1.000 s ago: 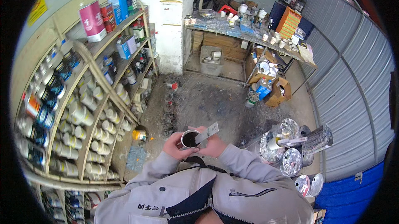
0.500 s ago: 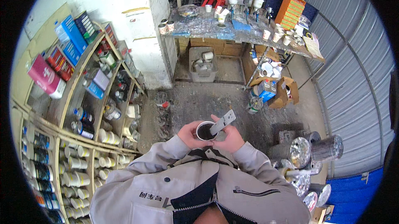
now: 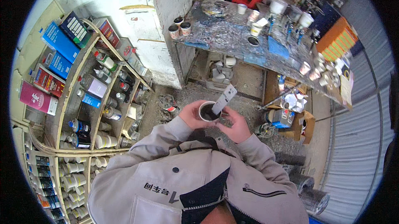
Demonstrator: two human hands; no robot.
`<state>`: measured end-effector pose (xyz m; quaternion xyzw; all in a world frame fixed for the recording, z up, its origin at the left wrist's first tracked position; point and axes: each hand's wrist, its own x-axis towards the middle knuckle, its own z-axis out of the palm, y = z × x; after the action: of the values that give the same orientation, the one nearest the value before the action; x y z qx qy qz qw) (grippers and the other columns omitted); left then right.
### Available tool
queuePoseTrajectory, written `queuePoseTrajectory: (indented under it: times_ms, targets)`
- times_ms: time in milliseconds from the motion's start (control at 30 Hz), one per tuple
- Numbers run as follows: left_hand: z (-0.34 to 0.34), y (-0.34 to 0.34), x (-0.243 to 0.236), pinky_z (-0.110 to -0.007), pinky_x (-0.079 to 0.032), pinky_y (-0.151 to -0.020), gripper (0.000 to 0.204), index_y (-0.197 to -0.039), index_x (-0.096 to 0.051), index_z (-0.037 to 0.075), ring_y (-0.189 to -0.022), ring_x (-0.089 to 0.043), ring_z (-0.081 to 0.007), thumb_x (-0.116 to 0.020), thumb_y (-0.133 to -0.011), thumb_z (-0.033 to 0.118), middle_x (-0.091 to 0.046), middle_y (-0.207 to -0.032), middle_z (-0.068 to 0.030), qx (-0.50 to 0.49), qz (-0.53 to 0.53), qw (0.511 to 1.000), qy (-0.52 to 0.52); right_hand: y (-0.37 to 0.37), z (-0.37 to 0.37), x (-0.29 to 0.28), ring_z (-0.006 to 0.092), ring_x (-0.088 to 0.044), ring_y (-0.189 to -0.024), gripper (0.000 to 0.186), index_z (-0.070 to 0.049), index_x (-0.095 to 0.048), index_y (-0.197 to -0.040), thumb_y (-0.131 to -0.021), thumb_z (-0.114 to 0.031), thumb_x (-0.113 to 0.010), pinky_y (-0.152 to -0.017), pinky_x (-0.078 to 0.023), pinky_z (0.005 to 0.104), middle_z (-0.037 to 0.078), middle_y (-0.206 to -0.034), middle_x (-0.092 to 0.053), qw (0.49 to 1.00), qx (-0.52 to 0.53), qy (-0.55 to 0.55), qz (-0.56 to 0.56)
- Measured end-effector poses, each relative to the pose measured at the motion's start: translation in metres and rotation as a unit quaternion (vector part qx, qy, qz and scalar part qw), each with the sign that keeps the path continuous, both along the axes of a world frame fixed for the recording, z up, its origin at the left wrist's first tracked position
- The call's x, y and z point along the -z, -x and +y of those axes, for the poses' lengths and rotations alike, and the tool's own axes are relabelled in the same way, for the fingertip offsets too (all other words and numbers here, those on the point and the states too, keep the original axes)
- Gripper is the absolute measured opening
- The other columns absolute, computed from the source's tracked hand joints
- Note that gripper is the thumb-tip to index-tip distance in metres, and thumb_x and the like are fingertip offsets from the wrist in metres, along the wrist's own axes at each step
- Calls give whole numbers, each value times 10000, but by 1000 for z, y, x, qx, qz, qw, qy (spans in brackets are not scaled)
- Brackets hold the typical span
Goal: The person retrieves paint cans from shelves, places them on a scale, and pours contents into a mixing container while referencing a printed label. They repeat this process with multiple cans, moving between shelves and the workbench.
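A white paper cup with dark, nearly black paint in it is in front of my chest, its mouth facing up. My left hand wraps round the cup's left side. My right hand holds it from the right, fingertips against the wall near the rim. A flat grey mixing stick with markings and a hole stands tilted in the cup, leaning to the upper right. Its lower end is hidden in the dark paint. Neither hand grips the stick.
Ahead stands a paint-spattered workbench with cups, spray guns and an orange box. A wooden shelf with cans and bottles is at left. Cardboard boxes lie under the bench's right side; metal drums stand at lower right.
The bench and shelf now appear larger and closer, and the bench has shifted right in view. Both hands still hold the cup, which sits slightly higher, with the stick leaning in it.
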<state>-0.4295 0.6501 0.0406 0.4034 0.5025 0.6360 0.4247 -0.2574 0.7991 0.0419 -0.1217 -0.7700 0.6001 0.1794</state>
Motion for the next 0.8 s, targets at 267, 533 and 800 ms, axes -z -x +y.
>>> queuePoseTrajectory:
  times_ms: [267, 533, 800]
  targets:
    - [143, 207, 46, -344, -503, -957, 649, -1238, -581, 28, -1085, -632, -160, -901, -686, 147, -672, -1158, -59, -255, 113, 959, -52, 100, 141, 28, 191, -616, -1123, 495, -52, -551, -1339, -866, -71, -697, -912, -510, 331, 90, -1263, -628, 993, 91, 41, -70]
    - [245, 342, 84, -355, -514, -892, 664, -1168, -633, 66, -1003, -664, -220, -912, -647, 368, -707, -1041, -93, -439, 273, 851, 95, 165, 232, 17, 162, -641, -1035, 372, -27, -600, -1254, -888, -57, -664, -880, -517, 311, 83, -1140, -670, 987, 133, 40, -84]
    - [282, 337, 120, -435, -514, -871, 769, -1182, -667, 116, -968, -657, -295, -904, -574, 525, -695, -1028, -121, -562, 373, 689, 266, 200, 330, 13, 160, -670, -921, 297, -4, -656, -1148, -854, -24, -684, -815, -528, 292, 101, -1031, -684, 987, 99, -116, -49]
